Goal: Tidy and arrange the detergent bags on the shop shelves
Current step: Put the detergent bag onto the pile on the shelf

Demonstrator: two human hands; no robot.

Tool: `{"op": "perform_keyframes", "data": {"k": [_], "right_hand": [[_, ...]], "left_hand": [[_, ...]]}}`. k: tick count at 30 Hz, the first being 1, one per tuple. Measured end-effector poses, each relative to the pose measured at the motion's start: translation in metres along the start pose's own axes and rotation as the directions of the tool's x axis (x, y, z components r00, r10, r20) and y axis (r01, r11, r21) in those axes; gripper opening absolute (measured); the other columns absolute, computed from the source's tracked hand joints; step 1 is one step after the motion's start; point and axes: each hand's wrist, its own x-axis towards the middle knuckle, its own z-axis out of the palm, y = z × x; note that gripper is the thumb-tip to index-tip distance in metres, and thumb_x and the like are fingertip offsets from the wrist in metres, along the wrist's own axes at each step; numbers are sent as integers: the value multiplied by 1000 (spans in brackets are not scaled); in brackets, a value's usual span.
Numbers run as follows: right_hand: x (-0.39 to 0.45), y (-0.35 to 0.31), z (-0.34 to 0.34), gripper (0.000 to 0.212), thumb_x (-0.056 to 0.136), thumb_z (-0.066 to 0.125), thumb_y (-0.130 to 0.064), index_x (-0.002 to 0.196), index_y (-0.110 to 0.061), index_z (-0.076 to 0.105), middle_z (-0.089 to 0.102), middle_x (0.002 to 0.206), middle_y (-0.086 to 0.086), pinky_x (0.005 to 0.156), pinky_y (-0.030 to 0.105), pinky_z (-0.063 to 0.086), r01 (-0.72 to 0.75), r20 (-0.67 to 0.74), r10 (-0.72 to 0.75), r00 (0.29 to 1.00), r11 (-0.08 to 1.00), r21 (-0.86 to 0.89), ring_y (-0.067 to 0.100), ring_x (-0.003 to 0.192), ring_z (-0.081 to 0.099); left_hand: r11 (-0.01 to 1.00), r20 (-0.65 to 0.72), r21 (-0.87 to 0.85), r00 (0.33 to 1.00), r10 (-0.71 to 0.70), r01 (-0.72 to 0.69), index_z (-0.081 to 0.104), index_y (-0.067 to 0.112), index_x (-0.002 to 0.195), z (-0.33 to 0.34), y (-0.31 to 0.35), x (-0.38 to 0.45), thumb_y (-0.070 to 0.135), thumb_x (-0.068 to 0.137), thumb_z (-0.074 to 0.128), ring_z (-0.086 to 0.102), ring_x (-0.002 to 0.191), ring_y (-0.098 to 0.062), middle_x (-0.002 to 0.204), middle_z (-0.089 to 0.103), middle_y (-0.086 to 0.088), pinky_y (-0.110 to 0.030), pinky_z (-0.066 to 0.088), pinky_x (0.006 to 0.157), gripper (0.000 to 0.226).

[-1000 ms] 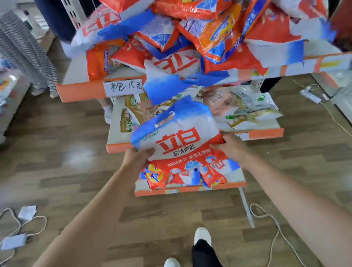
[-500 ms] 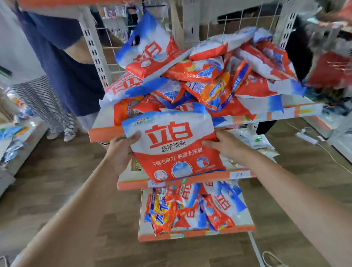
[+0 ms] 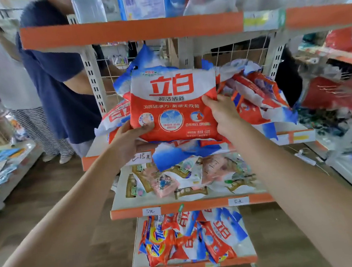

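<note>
Edges of frame are motion-blurred: stuff on the top shelf [image 3: 132,31] and the racks far right is smeared, can't identify beyond a blue-bordered pack [image 3: 144,2] up top. Both forearms run out of frame at the bottom. Held detergent bag [image 3: 173,102] covers most of the pile [image 3: 256,95] behind it on the middle shelf [image 3: 298,138]; only crumpled red/white/blue corners show to the right and left, count not readable. Handwritten price tag [image 3: 139,158] on that shelf lip is partly behind the left wrist. Left hand [image 3: 130,139] grips the bag's lower-left corner, thumb curled over the front face, remaining fingers hidden under the bag. Right hand [image 3: 221,111] grips the lower-right edge, fingers wrapped onto the front, thumb not visible. Bag is held upright, printed face toward camera, top edge up, text reading upright, long axis roughly vertical with a slight tilt, bottom edge just above the shelf lip, in front of the pile; can't tell whether it touches the bags behind. Lower shelf [image 3: 192,206] carries pale sachets [image 3: 176,179], loose and overlapping. Bottom shelf [image 3: 194,265] has more orange and blue bags [image 3: 178,240] in a heap. Person in a navy shirt [image 3: 60,85] stands left of the rack, another in striped trousers [image 3: 36,129] further left, both cut off.
</note>
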Motion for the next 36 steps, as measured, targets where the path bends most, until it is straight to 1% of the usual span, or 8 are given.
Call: {"op": "perform_keyframes", "data": {"k": [4, 9, 13, 17, 19, 22, 31, 36], "right_hand": [[31, -22, -16, 31, 87, 63, -34, 109, -12, 63, 67, 106, 6, 90, 43, 52, 119, 105, -92, 990, 948, -296, 23, 97, 65], [56, -15, -50, 29, 90, 56, -25, 113, -8, 56, 64, 104, 7, 87, 37, 48, 306, 188, -244, 951, 676, -670, 22, 100, 59], [66, -8, -66, 31, 91, 59, -23, 119, -12, 51, 60, 89, -2, 72, 26, 38, 424, 273, -334, 902, 575, -699, 13, 85, 56], [71, -7, -59, 35, 90, 60, -17, 123, -19, 51, 61, 95, -3, 73, 26, 45, 568, 377, -437, 817, 497, -655, 12, 85, 58], [71, -5, -51, 31, 89, 60, -15, 119, -17, 55, 60, 102, 0, 78, 29, 48, 620, 429, -458, 779, 459, -636, 15, 88, 60], [69, 3, -42, 23, 90, 57, -13, 113, -12, 60, 61, 100, 2, 79, 34, 49, 660, 517, -414, 749, 408, -631, 18, 88, 60], [66, 17, -27, 50, 86, 65, -33, 128, -13, 47, 37, 129, 7, 80, 31, 50, 674, 609, -351, 711, 96, -732, 22, 105, 55], [62, 19, -20, 50, 89, 63, -32, 131, -14, 44, 38, 130, 10, 78, 31, 49, 604, 540, -408, 736, 36, -796, 26, 103, 56]], "left_hand": [[970, -79, -231, 995, 53, -70, 50, 9, 129, 20, 7, 47, 8, 84, 67, 64, 101, -28, 119, 63, -10, -37, 60, 59, 49], [952, -188, -300, 982, 13, -69, 50, 4, 129, 49, 14, 105, 6, 82, 70, 65, 96, -28, 123, 61, -15, -32, 57, 52, 51], [939, -232, -340, 972, -22, -60, 50, 1, 129, 63, 21, 136, 4, 82, 71, 65, 94, -25, 125, 59, -16, -27, 54, 46, 51], [917, -315, -382, 949, -9, -118, 53, -1, 116, 77, 31, 151, 2, 85, 66, 69, 58, -15, 101, 62, -11, -19, 52, 45, 34], [939, -341, -324, 940, 2, -119, 53, 2, 109, 85, 31, 156, 3, 83, 66, 69, 74, -17, 103, 63, -11, -17, 53, 53, 28], [983, -493, 179, 862, 114, -28, 46, 5, 112, 87, 18, 153, 12, 84, 67, 60, 109, -29, 123, 58, -14, -28, 51, 79, 35], [643, -408, 765, 810, 421, 51, 31, -1, 132, 57, 4, 112, 16, 90, 60, 49, 111, -31, 124, 47, -17, -28, 36, 75, 54], [21, 100, 987, 721, 685, -157, 46, 7, 131, 61, -10, 100, 9, 88, 60, 31, 129, -29, 138, 34, -14, -40, 36, 108, 46]]}}
